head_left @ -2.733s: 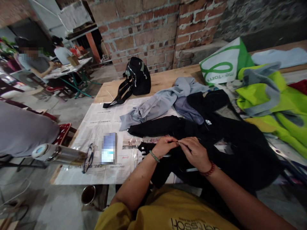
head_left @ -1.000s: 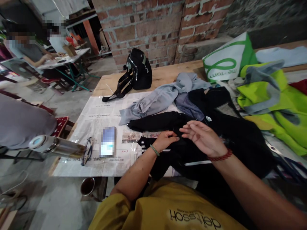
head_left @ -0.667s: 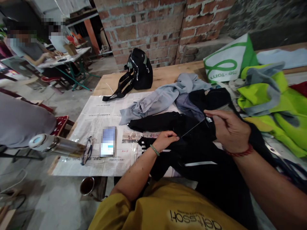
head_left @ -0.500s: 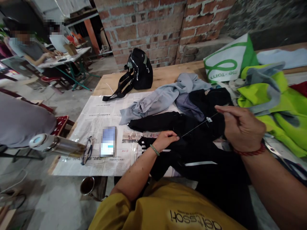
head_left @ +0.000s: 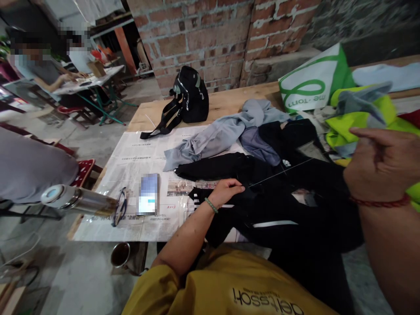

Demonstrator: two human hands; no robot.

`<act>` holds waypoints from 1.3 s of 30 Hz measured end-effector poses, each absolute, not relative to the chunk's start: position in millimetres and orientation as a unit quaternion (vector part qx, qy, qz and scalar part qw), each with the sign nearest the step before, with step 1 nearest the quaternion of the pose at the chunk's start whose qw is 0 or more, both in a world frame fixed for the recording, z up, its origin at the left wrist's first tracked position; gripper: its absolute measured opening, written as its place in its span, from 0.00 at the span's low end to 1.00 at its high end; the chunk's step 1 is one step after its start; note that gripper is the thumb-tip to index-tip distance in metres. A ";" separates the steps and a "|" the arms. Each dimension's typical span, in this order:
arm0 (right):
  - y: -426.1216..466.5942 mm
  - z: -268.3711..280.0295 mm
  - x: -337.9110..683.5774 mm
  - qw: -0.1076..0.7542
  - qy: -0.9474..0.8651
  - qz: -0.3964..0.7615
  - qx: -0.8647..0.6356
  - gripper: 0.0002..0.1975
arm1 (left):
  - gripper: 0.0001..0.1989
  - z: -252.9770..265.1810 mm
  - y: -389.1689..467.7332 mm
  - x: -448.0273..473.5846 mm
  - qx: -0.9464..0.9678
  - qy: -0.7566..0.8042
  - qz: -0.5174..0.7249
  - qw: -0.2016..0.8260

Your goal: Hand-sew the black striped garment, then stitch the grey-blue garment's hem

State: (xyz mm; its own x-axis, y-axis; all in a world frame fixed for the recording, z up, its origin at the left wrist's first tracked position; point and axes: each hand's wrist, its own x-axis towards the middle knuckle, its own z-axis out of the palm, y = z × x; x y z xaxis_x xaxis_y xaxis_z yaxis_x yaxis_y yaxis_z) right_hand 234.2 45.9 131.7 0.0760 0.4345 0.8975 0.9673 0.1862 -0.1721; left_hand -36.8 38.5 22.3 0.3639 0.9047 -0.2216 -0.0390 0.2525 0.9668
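Observation:
My left hand (head_left: 229, 191) pinches a fold of the black garment (head_left: 278, 210), which has white stripes and spreads over the table edge and my lap. From the cloth by its fingertips a thin pale thread (head_left: 277, 174) runs taut up and to the right. My right hand (head_left: 382, 164) is raised at the right, thumb and forefinger closed at the thread's far end. Any needle there is too small to make out. A small white mark (head_left: 286, 163) shows on the black cloth close to the thread.
Newspaper (head_left: 131, 144) covers the wooden table. On it are a phone (head_left: 148, 194), glasses (head_left: 120, 205) and a steel flask (head_left: 78, 199). A grey garment (head_left: 210, 138), black bag (head_left: 193, 96), green-white bag (head_left: 315, 85) and lime clothing (head_left: 344, 124) lie behind. A metal cup (head_left: 120, 255) stands below the edge.
My right hand has moved away to the right, drawing out a longer stretch of thread. The black cloth at the right has shifted. My left hand has stayed in place.

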 end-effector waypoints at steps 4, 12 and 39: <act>50.3 129.1 240.1 0.473 -0.624 -0.338 -0.521 0.13 | 0.12 22.5 39.0 -36.5 0.495 0.439 0.355 0.661; 27.1 71.4 180.8 0.427 -0.716 -0.038 -0.551 0.09 | 0.12 25.5 37.6 -38.2 0.503 0.439 0.352 0.657; 49.4 6.2 199.7 0.417 -0.685 -0.139 -0.581 0.13 | 0.09 35.2 31.2 -36.6 0.715 0.445 0.329 0.427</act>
